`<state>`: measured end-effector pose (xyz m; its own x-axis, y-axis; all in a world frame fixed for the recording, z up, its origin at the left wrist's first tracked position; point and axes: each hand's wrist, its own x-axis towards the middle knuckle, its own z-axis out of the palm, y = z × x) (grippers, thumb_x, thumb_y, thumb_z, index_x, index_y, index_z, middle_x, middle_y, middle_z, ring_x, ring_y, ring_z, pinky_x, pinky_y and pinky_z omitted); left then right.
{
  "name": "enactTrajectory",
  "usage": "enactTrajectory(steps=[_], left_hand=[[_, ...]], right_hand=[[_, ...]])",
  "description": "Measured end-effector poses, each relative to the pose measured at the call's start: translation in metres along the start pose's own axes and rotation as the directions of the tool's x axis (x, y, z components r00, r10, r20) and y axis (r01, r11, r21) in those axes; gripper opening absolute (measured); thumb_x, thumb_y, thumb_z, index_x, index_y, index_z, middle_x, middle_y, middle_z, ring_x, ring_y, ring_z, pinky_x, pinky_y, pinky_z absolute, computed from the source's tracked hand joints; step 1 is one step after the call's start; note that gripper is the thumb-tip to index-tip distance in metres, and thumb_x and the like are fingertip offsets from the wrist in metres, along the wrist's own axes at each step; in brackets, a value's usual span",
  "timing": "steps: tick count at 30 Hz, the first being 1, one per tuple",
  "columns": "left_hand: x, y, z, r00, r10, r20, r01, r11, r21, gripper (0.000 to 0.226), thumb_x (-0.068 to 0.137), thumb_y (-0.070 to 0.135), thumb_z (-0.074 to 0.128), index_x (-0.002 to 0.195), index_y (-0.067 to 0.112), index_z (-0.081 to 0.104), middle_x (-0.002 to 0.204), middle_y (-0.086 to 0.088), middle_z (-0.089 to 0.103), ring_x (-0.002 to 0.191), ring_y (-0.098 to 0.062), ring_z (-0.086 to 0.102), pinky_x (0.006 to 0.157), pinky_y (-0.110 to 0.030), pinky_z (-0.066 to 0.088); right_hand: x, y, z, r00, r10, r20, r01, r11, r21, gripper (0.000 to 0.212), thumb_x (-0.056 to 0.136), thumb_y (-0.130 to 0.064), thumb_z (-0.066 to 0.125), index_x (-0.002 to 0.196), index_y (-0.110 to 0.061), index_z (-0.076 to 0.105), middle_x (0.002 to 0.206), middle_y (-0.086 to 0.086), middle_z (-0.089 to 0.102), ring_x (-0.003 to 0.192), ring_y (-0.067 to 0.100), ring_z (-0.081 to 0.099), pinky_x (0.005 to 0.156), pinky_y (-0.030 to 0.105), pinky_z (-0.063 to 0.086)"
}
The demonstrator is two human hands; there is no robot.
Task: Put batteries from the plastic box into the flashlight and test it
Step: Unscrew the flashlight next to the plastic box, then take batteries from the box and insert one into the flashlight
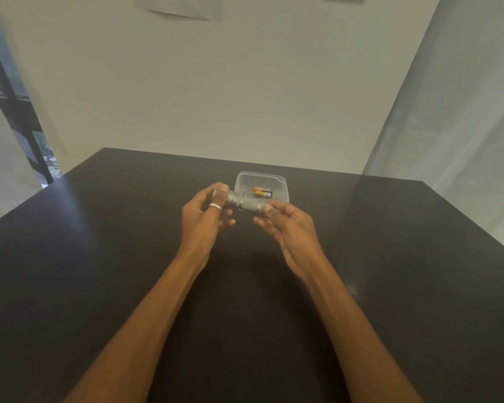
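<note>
A grey metal flashlight [243, 202] is held level above the dark table, just in front of the plastic box. My left hand [205, 216], with a ring on one finger, grips its narrow tail end. My right hand [285, 225] pinches the wider head end between thumb and fingertips. The clear plastic box [280, 184] stands open behind the flashlight, with orange-and-black batteries [263, 192] lying inside it.
The dark table [390, 257] fills the lower view, with its back edge close to a pale wall. A frosted glass panel [463, 112] rises on the right. A dark window frame [18, 112] stands at the left.
</note>
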<state>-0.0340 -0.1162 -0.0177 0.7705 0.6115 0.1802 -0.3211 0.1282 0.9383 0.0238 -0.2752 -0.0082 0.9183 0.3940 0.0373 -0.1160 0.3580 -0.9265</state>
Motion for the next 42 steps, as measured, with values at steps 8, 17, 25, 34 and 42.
enactTrajectory(steps=[8,17,25,34,42], left_hand=[[-0.002,0.002,0.001,0.998,0.058,0.017,-0.057,0.998,-0.023,0.051,0.098,0.024,0.068,0.146,0.024,0.051,0.129,-0.001,0.069,0.110,-0.014,0.072,0.077,-0.030,0.062],[0.000,-0.019,-0.002,0.884,0.391,0.257,-0.465,0.668,0.581,0.075,0.090,-0.006,0.063,0.151,0.033,0.045,0.123,0.004,0.060,0.106,-0.007,0.063,0.087,-0.040,0.061],[-0.005,-0.018,-0.007,0.781,0.556,0.285,-0.389,0.075,0.918,0.048,0.090,0.018,0.077,0.135,0.024,0.059,0.104,-0.010,0.054,0.089,-0.027,0.051,0.051,-0.034,0.049],[-0.002,-0.019,-0.011,0.657,0.579,0.483,-0.465,-0.193,0.864,0.049,0.087,0.008,0.074,0.133,0.018,0.060,0.136,-0.009,0.061,0.127,-0.031,0.053,0.087,-0.046,0.046],[0.000,-0.023,-0.012,0.774,0.529,0.348,-0.395,-0.026,0.918,0.036,0.091,0.020,0.075,0.125,0.015,0.064,0.118,-0.008,0.069,0.104,-0.028,0.066,0.086,-0.043,0.045]], right_hand=[[-0.003,0.007,0.006,0.971,0.221,0.095,-0.234,0.957,0.172,0.028,0.096,0.005,0.062,0.124,0.009,0.063,0.119,0.021,0.072,0.107,0.029,0.073,0.087,0.025,0.060],[-0.003,0.000,0.001,0.984,0.175,0.038,-0.180,0.960,0.216,0.029,0.092,0.004,0.067,0.121,0.009,0.066,0.116,0.020,0.074,0.104,0.028,0.074,0.087,0.026,0.061],[-0.007,-0.006,0.001,0.989,0.147,0.032,-0.149,0.986,0.071,0.028,0.089,0.001,0.073,0.116,0.006,0.070,0.112,0.017,0.076,0.103,0.029,0.075,0.085,0.026,0.061],[-0.006,-0.010,-0.002,0.996,0.093,0.007,-0.092,0.995,-0.036,0.027,0.087,0.001,0.075,0.113,0.007,0.072,0.109,0.019,0.076,0.100,0.032,0.076,0.081,0.025,0.061],[-0.004,-0.022,-0.015,0.994,-0.008,-0.111,0.014,0.999,0.051,0.017,0.087,0.002,0.074,0.104,0.008,0.073,0.098,0.017,0.077,0.091,0.029,0.076,0.075,0.022,0.060]])
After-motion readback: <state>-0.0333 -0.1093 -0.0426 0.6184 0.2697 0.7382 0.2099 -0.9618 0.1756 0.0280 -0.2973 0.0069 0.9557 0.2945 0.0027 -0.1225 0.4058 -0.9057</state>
